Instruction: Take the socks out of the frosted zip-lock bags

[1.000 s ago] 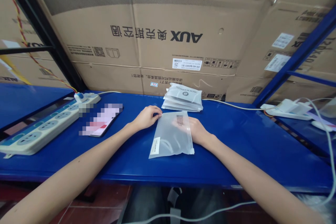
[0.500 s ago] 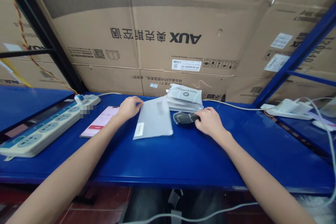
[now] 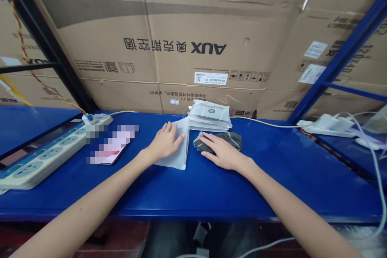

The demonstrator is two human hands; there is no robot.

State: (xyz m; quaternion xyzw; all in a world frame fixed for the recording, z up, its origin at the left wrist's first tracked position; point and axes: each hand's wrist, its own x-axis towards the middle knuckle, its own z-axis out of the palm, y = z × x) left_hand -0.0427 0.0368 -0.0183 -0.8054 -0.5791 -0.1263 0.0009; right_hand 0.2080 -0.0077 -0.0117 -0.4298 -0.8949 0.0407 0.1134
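Observation:
A frosted white zip bag (image 3: 177, 159) lies on the blue table, with its right edge lifted a little. My left hand (image 3: 164, 142) rests on the bag, fingers stretched and thumb apart. To the right lies a folded dark grey fabric item (image 3: 234, 140) with pale lines, looking like a pair of socks. My right hand (image 3: 223, 152) lies on it with the fingers spread, covering part of it. Just behind them sits a stack of packed white bags (image 3: 210, 113) with a printed logo on the top one.
A phone (image 3: 122, 141), partly pixelated, lies left of my left hand. Beyond it is a long white power strip (image 3: 48, 155). Another power strip (image 3: 326, 127) with plugs stands at the right. Large cardboard boxes (image 3: 169, 16) form a wall behind the blue table (image 3: 211, 191).
My left hand has gone from pinching the bag's upper left corner to lying on the bag. My right hand has moved left and flattened over the grey fabric item.

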